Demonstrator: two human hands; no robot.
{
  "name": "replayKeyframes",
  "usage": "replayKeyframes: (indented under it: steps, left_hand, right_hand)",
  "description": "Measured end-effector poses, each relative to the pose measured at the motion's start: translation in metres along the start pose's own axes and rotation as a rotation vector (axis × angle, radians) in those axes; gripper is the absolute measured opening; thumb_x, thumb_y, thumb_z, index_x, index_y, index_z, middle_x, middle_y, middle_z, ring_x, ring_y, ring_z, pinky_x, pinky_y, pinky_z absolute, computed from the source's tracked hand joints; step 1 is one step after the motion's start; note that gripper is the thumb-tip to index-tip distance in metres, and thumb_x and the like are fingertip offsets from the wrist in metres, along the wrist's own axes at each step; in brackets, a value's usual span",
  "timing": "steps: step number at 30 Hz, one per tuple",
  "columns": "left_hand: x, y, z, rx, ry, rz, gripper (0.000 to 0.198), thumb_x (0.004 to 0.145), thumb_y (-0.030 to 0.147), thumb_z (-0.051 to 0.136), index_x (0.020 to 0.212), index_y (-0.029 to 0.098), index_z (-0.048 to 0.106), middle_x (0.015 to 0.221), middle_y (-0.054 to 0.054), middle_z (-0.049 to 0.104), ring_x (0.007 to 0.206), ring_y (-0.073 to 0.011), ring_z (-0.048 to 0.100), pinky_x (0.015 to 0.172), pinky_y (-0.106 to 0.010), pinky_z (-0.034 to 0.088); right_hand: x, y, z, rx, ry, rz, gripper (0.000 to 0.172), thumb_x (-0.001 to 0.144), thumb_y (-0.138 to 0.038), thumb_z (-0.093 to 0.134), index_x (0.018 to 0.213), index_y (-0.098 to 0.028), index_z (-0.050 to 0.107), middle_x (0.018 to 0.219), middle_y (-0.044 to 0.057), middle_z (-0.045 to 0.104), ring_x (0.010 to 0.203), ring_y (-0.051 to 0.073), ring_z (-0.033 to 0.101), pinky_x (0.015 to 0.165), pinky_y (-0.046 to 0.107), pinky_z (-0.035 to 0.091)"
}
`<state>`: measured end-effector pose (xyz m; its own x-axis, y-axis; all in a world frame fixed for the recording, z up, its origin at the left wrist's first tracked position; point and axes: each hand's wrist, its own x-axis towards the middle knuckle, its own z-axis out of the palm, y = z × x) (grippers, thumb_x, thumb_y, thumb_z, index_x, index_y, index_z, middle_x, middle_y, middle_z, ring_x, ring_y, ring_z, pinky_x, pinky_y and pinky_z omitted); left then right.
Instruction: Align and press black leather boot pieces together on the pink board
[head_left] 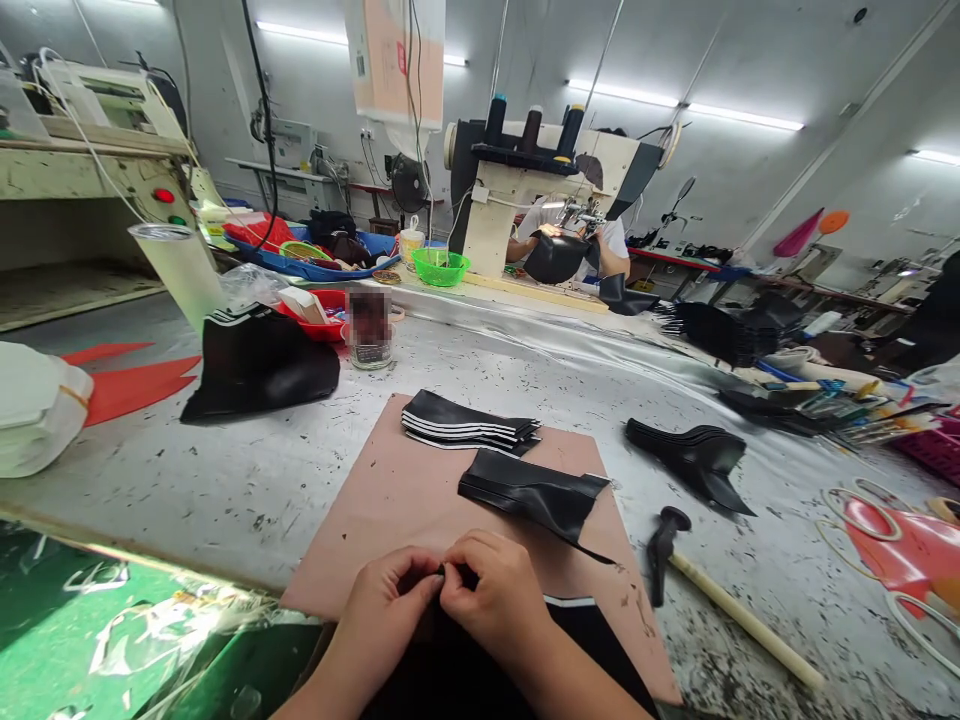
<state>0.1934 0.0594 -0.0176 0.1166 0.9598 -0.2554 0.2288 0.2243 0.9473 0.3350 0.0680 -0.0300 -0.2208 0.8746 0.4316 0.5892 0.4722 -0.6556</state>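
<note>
Both hands meet at the near edge of a pinkish work board. My left hand and my right hand pinch the top edge of a black leather piece with a white trim that lies under my wrists. Just beyond them on the board rests a folded black leather piece. Farther back sits a stack of black pieces with white edges.
A hammer with a black head and pale wooden handle lies right of the board. More black pieces lie at the right, a black pile and a glass jar at the left. Across the table a person works at a sewing machine.
</note>
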Motion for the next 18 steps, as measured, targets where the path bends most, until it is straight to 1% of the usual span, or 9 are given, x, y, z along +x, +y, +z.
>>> replayKeyframes:
  steps: [4,6,9,11,12,13,15,16,18]
  left_hand:
    - [0.002,-0.002,-0.002,0.109,-0.071,-0.031,0.028,0.069,0.044,0.050,0.071,0.018,0.060,0.064,0.000,0.060,0.058,-0.0164,0.054,0.053,-0.026,0.042]
    - [0.005,-0.001,-0.003,0.206,-0.092,-0.039,0.023,0.071,0.042,0.046,0.070,0.020,0.054,0.061,0.002,0.057,0.055,-0.0154,0.053,0.050,-0.025,0.041]
    - [0.011,0.006,-0.006,0.422,-0.096,-0.022,0.009,0.072,0.027,0.046,0.065,0.022,0.045,0.057,0.003,0.053,0.056,-0.0157,0.053,0.052,-0.025,0.038]
    - [0.014,0.013,-0.007,0.591,-0.085,0.018,0.009,0.072,0.019,0.047,0.065,0.022,0.043,0.059,0.002,0.054,0.059,-0.0171,0.054,0.055,-0.026,0.035]
    - [0.015,0.016,-0.007,0.670,-0.083,0.043,0.010,0.073,0.015,0.046,0.067,0.023,0.043,0.061,0.002,0.055,0.061,-0.0179,0.055,0.055,-0.027,0.034]
    - [0.016,0.020,-0.006,0.742,-0.088,0.068,0.011,0.074,0.013,0.045,0.068,0.023,0.043,0.062,0.001,0.056,0.062,-0.0185,0.055,0.055,-0.027,0.032]
    - [0.015,0.024,-0.003,0.859,-0.113,0.120,0.014,0.076,0.010,0.042,0.070,0.023,0.043,0.062,0.000,0.057,0.061,-0.0186,0.055,0.054,-0.027,0.030]
    - [0.014,0.025,-0.002,0.905,-0.123,0.148,0.015,0.078,0.009,0.040,0.071,0.022,0.044,0.063,0.000,0.058,0.060,-0.0184,0.055,0.053,-0.027,0.030]
    - [0.012,0.023,0.000,0.978,-0.125,0.210,0.019,0.081,0.008,0.034,0.076,0.022,0.046,0.066,-0.001,0.059,0.061,-0.0182,0.056,0.054,-0.028,0.032]
  right_hand:
    - [0.002,0.002,-0.007,0.130,-0.048,0.028,0.013,0.073,-0.015,0.055,0.064,-0.020,0.061,0.059,-0.001,0.062,0.055,0.012,0.057,0.053,0.021,0.043]
    - [0.002,0.004,-0.012,0.169,-0.036,0.041,0.015,0.080,-0.020,0.052,0.067,-0.020,0.058,0.067,0.001,0.064,0.063,0.014,0.060,0.056,0.022,0.045]
    - [-0.008,0.007,-0.024,0.258,0.018,0.022,0.016,0.088,-0.023,0.040,0.078,-0.021,0.053,0.093,0.007,0.065,0.086,0.017,0.062,0.076,0.029,0.049]
    - [-0.023,0.012,-0.040,0.295,0.013,-0.027,0.019,0.093,-0.023,0.033,0.085,-0.022,0.050,0.091,0.004,0.064,0.086,0.015,0.062,0.088,0.034,0.046]
    - [-0.033,0.016,-0.049,0.278,0.010,-0.052,0.020,0.094,-0.023,0.031,0.086,-0.023,0.050,0.083,0.002,0.063,0.080,0.014,0.062,0.087,0.033,0.047]
    - [-0.045,0.021,-0.060,0.229,0.010,-0.073,0.021,0.095,-0.023,0.031,0.086,-0.024,0.050,0.075,0.000,0.060,0.072,0.014,0.061,0.080,0.031,0.049]
    - [-0.073,0.032,-0.082,0.082,0.009,-0.097,0.020,0.094,-0.027,0.035,0.081,-0.025,0.050,0.065,-0.002,0.056,0.058,0.013,0.057,0.060,0.025,0.049]
    - [-0.087,0.038,-0.093,-0.006,-0.006,-0.083,0.021,0.093,-0.029,0.038,0.077,-0.026,0.050,0.061,-0.002,0.054,0.053,0.013,0.055,0.052,0.024,0.046]
    - [-0.112,0.046,-0.110,-0.204,-0.076,0.028,0.024,0.089,-0.034,0.044,0.068,-0.029,0.054,0.052,-0.001,0.051,0.044,0.014,0.052,0.042,0.025,0.040]
